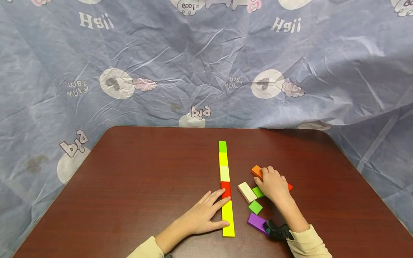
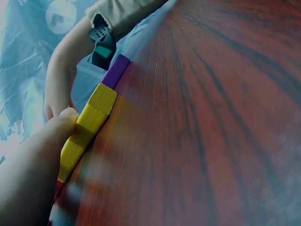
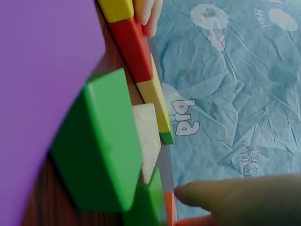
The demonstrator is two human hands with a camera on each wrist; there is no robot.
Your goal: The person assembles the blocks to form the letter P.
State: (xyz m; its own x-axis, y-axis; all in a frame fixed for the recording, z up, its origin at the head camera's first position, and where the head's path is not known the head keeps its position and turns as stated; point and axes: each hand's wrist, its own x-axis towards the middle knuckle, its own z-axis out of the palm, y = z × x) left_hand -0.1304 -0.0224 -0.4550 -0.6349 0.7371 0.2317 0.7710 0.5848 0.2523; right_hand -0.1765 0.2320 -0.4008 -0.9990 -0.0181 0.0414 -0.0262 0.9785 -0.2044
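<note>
"Which step is this?"
"Likely picking up the orange block (image 1: 256, 169); it lies right of the block row (image 1: 224, 174), under the right hand (image 1: 273, 183); whether that grips, I can't tell."
"Left hand (image 1: 201, 214)?"
"Fingers spread, resting on the row; next needs a careful pinch."
"The block?"
"Plain, straight-edged; partly covered."

Blue-grey cloth backdrop (image 1: 180, 53) printed with "BOO" in a bubble (image 1: 188, 6), "Hgii" twice, "bia" twice, other words unclear
</note>
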